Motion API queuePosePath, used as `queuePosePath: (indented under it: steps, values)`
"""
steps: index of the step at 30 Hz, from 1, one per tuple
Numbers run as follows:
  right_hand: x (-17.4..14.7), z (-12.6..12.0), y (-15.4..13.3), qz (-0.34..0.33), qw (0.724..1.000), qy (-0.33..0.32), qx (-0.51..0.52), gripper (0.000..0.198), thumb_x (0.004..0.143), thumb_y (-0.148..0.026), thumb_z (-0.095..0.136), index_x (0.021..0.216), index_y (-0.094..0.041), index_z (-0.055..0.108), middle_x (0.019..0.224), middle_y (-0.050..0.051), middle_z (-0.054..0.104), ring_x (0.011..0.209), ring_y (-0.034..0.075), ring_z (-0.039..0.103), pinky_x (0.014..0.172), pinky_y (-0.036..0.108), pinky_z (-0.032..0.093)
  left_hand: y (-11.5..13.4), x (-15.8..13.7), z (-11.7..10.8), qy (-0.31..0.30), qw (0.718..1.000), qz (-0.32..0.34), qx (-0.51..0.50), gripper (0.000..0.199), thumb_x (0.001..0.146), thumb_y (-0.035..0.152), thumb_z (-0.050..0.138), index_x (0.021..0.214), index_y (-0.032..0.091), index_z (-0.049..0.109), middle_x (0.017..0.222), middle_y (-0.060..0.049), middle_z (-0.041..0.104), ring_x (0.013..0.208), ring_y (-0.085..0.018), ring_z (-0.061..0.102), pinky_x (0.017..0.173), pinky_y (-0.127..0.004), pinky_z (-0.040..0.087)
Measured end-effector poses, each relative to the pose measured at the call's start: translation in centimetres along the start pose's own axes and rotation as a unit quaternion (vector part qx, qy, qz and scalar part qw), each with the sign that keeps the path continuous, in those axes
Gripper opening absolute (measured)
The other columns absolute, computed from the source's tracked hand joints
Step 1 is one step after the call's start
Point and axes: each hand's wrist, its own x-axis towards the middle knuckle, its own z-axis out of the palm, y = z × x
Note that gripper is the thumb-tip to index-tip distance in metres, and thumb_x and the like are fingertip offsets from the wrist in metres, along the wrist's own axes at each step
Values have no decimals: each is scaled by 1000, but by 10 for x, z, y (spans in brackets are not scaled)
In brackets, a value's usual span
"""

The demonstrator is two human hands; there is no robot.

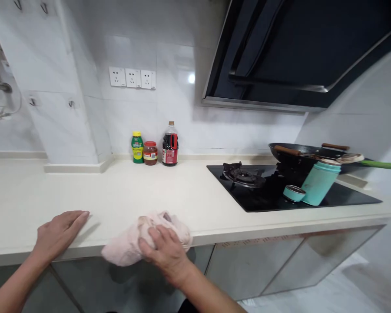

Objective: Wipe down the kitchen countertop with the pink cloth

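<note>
Cloth: pale pink rag [133, 245], bunched at the desk's [189, 195] front edge, partly overhanging.
Right hand [166, 252]: fingers curled, pressing the rag down.
Left hand [60, 232]: flat, fingers together, empty.
Risk: the rag could likely slip off the edge.

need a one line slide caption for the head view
Right hand presses a pink cloth on the counter edge, left hand flat beside it, near a black hob.

- A crumpled pale pink cloth [140, 241] is pressed onto the front edge of the cream bench [189, 195] by the right hand [167, 254].
- The left hand [60, 232] is laid flat to its left.
- Three condiment bottles [154, 148] are set behind, at the wall.
</note>
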Motion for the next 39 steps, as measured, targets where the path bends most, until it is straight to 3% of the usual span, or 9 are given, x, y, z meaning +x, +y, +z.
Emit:
queuePosePath:
  steps: [7, 11, 16, 20, 24, 28, 33, 36, 39]
  values:
    - [-115, -80, 125, 43, 995, -75, -45, 37, 87, -33, 68, 120, -24, 54, 132, 11, 57, 127, 29, 48, 112, 49, 28, -7, 3, 13, 39, 998, 50, 29, 46, 92, 55, 35, 110, 33, 71, 126, -2, 70, 129, -35, 54, 101, -54, 41]
    - [-175, -125, 192, 103, 987, -99, -79, 47, 88, -29, 61, 131, -20, 45, 128, 13, 57, 128, 30, 48, 115, 54, 28, -4, -1, 14, 36, 996, 67, 53, 44, 93, 53, 36, 113, 33, 70, 130, -4, 67, 127, -34, 55, 99, -51, 41]
    - [-204, -150, 225, 174, 964, -156, -129, 54, 84, -33, 56, 133, -20, 41, 132, 16, 51, 129, 35, 44, 111, 57, 34, 6, -7, 13, 51, 996, 62, 47, 45, 92, 56, 40, 113, 30, 70, 128, -4, 67, 123, -32, 56, 102, -51, 37]
    - [-180, -134, 193, 224, 947, -177, -146, 60, 74, -33, 58, 131, -17, 43, 131, 19, 49, 127, 40, 44, 105, 57, 37, 11, -11, 13, 70, 994, 72, 40, 50, 90, 60, 38, 111, 29, 72, 126, -6, 68, 121, -32, 57, 104, -50, 34]
    - [-119, -95, 122, 191, 954, -195, -120, 63, 66, -22, 65, 126, -17, 44, 128, 19, 53, 122, 38, 46, 100, 54, 39, 13, -14, 12, 68, 996, 53, 27, 53, 88, 66, 39, 108, 30, 72, 128, -6, 67, 121, -31, 56, 106, -48, 32]
    - [-39, -32, 28, 161, 968, -190, -43, 69, 63, -22, 79, 125, -17, 48, 125, 18, 57, 117, 38, 48, 96, 54, 40, 12, -15, 13, 70, 996, 55, 21, 51, 89, 66, 39, 109, 31, 72, 128, -5, 67, 123, -29, 55, 105, -47, 30]
    - [46, 54, -78, 67, 989, -134, -4, 43, 84, -27, 69, 122, -15, 54, 119, 19, 60, 108, 37, 54, 86, 54, 45, 11, -17, 13, 94, 994, 51, 38, 48, 91, 63, 41, 105, 31, 73, 122, -5, 70, 118, -29, 58, 103, -46, 31]
    - [72, 74, -104, 24, 988, -151, 36, 38, 92, -25, 60, 128, -14, 52, 122, 19, 59, 109, 36, 54, 86, 53, 46, 10, -19, 12, 98, 993, 46, 38, 46, 92, 61, 39, 102, 31, 73, 120, -4, 71, 117, -28, 59, 101, -45, 33]
    - [73, 60, -92, -10, 985, -159, 67, 42, 95, -23, 57, 135, -17, 48, 130, 17, 57, 113, 33, 54, 88, 48, 47, 9, -21, 10, 102, 993, 51, 35, 46, 93, 60, 38, 103, 31, 73, 120, -4, 72, 117, -27, 59, 99, -44, 34]
